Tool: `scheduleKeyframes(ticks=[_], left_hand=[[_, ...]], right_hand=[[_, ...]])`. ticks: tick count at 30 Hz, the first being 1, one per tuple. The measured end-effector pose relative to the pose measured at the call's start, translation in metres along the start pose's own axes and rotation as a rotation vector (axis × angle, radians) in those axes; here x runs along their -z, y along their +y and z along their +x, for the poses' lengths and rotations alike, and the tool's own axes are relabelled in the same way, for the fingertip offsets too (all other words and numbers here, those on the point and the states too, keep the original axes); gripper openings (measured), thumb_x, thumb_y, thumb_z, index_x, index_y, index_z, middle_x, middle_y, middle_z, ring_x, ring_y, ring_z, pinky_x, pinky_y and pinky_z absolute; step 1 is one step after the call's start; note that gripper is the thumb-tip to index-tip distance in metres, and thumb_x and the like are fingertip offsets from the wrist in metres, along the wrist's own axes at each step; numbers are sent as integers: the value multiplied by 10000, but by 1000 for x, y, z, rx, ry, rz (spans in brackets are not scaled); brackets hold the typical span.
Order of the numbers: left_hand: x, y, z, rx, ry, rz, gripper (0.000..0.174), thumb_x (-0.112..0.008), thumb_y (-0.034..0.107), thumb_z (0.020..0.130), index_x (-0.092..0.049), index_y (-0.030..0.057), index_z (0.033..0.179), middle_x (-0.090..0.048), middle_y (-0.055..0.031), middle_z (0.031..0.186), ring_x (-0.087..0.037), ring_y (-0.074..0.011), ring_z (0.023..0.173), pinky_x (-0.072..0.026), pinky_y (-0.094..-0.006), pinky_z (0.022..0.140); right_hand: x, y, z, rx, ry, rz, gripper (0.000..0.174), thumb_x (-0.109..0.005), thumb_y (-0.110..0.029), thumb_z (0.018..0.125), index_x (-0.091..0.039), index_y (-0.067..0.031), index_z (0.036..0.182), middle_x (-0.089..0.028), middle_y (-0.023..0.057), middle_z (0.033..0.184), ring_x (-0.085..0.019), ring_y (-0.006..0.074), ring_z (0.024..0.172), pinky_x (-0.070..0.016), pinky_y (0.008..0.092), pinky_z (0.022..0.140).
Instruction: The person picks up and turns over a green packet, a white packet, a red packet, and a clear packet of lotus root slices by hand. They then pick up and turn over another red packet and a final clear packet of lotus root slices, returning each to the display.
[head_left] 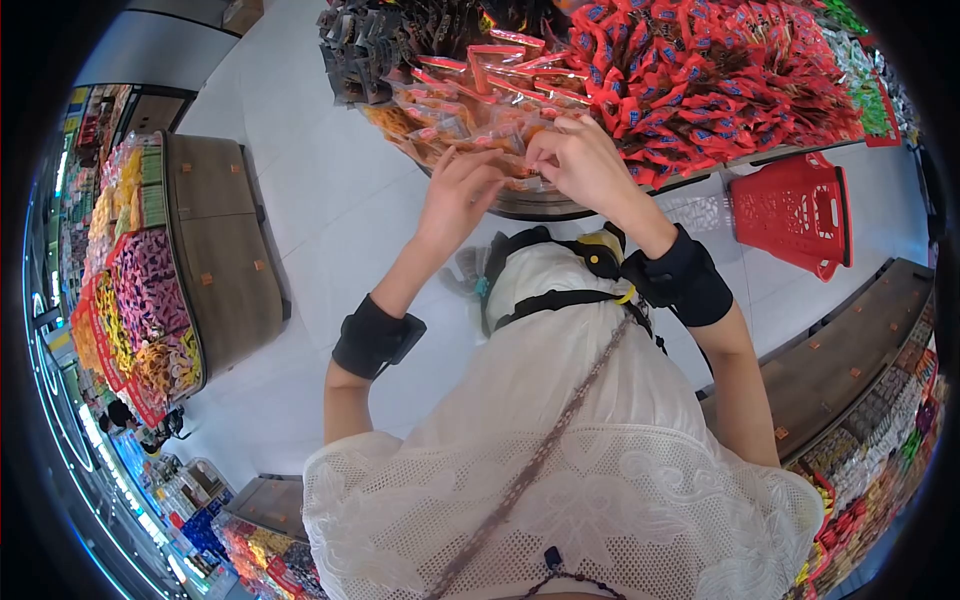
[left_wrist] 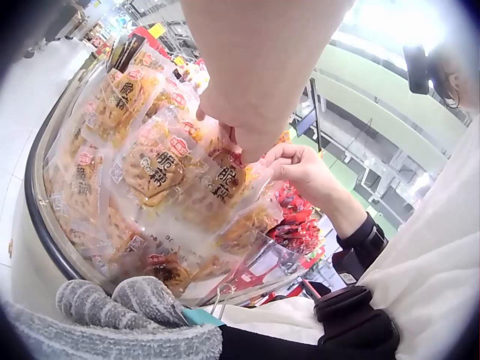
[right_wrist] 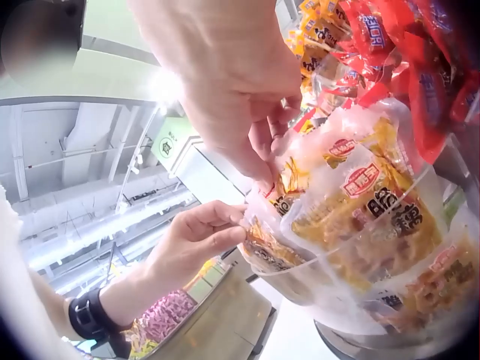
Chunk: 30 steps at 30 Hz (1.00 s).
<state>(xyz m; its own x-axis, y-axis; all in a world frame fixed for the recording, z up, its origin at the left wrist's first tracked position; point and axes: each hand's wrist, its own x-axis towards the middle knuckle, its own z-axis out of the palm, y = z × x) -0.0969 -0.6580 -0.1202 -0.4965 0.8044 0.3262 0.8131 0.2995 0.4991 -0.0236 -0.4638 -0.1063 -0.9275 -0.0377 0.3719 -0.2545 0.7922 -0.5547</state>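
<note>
Small clear packets of sliced lotus root [left_wrist: 154, 169], with black lettering and a red logo, fill a clear-walled bin [right_wrist: 352, 259]. Both hands are at its near edge. My left hand [head_left: 460, 190] pinches the edge of one snack packet [right_wrist: 264, 246] between thumb and fingers, seen in the right wrist view. Close beside it, my right hand [head_left: 585, 165] has its fingertips curled on the top of a packet in the same spot. In the left wrist view the forearm and hand cover part of the left fingers.
Red-wrapped snacks [head_left: 710, 90] are heaped right of the packets, dark packets [head_left: 355, 50] at the back left. A red shopping basket [head_left: 795, 215] stands on the floor at right. Wooden display stands [head_left: 225, 240] with sweets flank the pale floor [head_left: 310, 200].
</note>
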Motion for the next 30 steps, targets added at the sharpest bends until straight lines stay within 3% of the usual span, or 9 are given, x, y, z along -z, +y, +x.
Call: scheduleKeyframes(ticks=[5,8,11,17,20,23,28,30], left_hand=[[-4,-3,0,-25,3,15,99,-640,94,741,-576,73,813,-581,-62,1079,-518,-250,1029,-309,-439,968],[-2,-1,1,-34,14,15,100,-647,89,733,-580,70,804,-580,-69,1056,-518,-263,1015,-313,-442,966],[-5,-4,0,-29,24,13,112,-640,82,721,-576,89,812,-573,-38,1067,-516,-232,1015,-328,-453,954],[-1,6,10,-77,44,-41,164,-655,86,688,-577,91,833,-536,-35,1078,-500,-239,1016,-335,-429,947],[4,12,22,-225,-2,47,172,-684,84,671,-585,81,812,-535,-44,1006,-507,-246,923,-360,-440,912],[5,12,24,-241,-3,85,177,-690,90,668,-576,79,804,-510,-50,904,-499,-249,903,-362,-448,919],[5,2,19,-238,-28,64,159,-686,87,677,-564,65,775,-492,-57,860,-495,-254,884,-355,-455,936],[6,0,16,-230,-18,45,151,-686,83,679,-562,61,762,-492,-58,852,-498,-252,877,-353,-456,939]], right_hand=[[2,1,-2,14,-42,-15,97,-649,-65,671,-594,-87,747,-590,19,718,-514,199,725,-372,332,711],[16,3,-4,33,77,75,90,-649,-77,688,-599,-86,761,-578,19,717,-508,203,716,-373,323,699],[52,-1,-9,-108,80,22,98,-649,-86,700,-601,-81,785,-573,22,730,-508,203,734,-371,314,686],[56,2,-38,41,6,-159,134,-659,-85,681,-586,-72,794,-556,26,741,-496,210,763,-368,316,672],[40,2,-47,79,-57,-171,147,-653,-86,667,-585,-75,797,-544,17,737,-491,199,804,-363,313,686],[34,7,-51,105,-87,-263,133,-628,-83,658,-570,-75,777,-537,17,730,-492,189,812,-363,306,704],[34,9,-50,91,-80,-389,49,-554,-87,664,-525,-68,700,-544,26,723,-498,177,817,-369,305,729],[39,6,-50,75,-11,-351,74,-585,-63,651,-539,-64,709,-533,28,707,-494,189,797,-364,315,712]])
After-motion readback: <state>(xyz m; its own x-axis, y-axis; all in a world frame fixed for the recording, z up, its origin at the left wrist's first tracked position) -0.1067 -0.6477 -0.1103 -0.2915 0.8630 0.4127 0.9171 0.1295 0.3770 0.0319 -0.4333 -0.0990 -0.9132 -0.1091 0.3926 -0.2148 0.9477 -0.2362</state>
